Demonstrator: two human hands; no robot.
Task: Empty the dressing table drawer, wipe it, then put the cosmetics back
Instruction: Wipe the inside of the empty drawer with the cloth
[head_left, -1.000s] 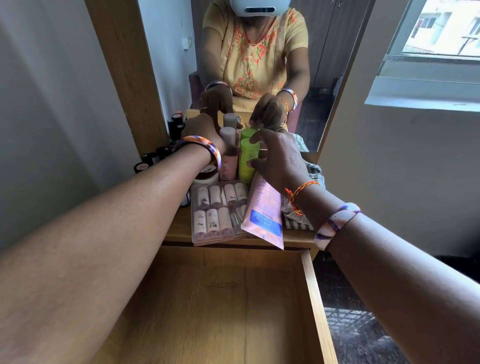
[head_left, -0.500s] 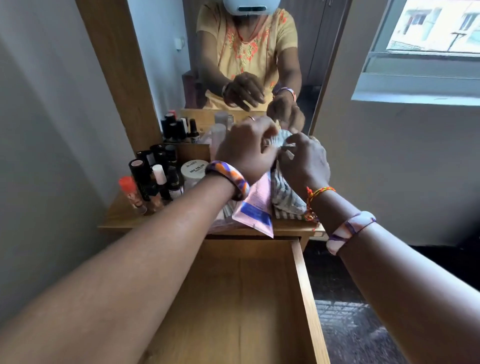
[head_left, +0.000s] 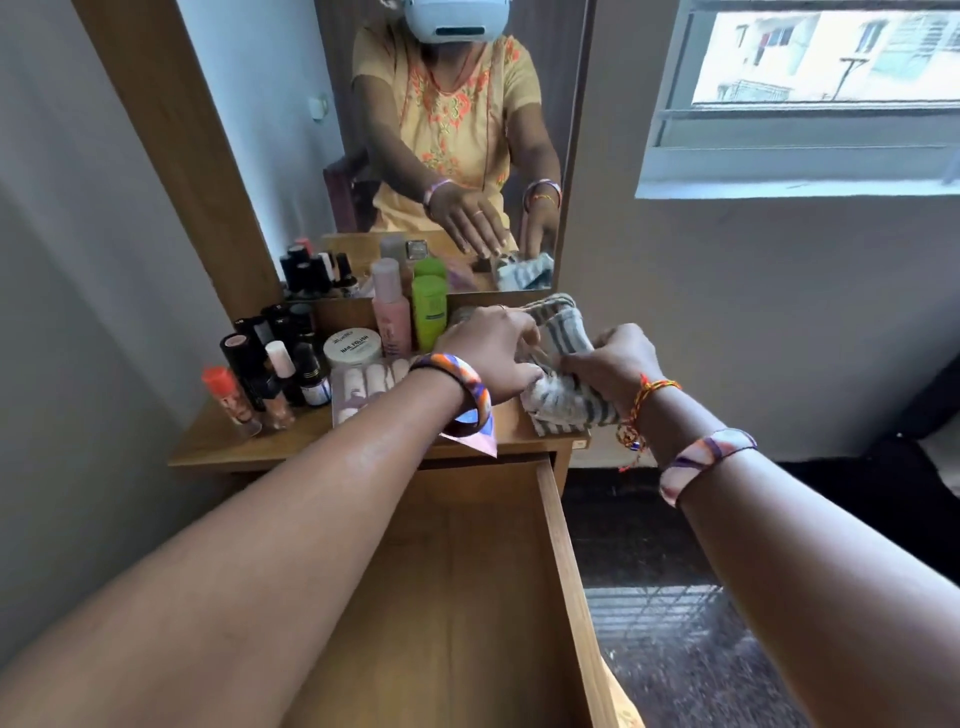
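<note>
A grey-and-white striped cloth lies bunched at the right end of the dressing table top. My left hand and my right hand both grip it, fingers closed into its folds. Below them the wooden drawer stands pulled out, with nothing inside where it shows. The cosmetics stand on the table top: a pink bottle, a green bottle, a white round jar, a clear pack of small tubes, and a pink sachet partly under my left wrist.
Several dark bottles and lipsticks crowd the table's left side, with an orange-capped bottle nearest the edge. A mirror rises behind the table. A wall and window are at right, dark floor beside the drawer.
My hands left the pink and green bottles and moved right onto the striped cloth. Both now grip it, and the cloth is more bunched and lifted than half a second ago.
</note>
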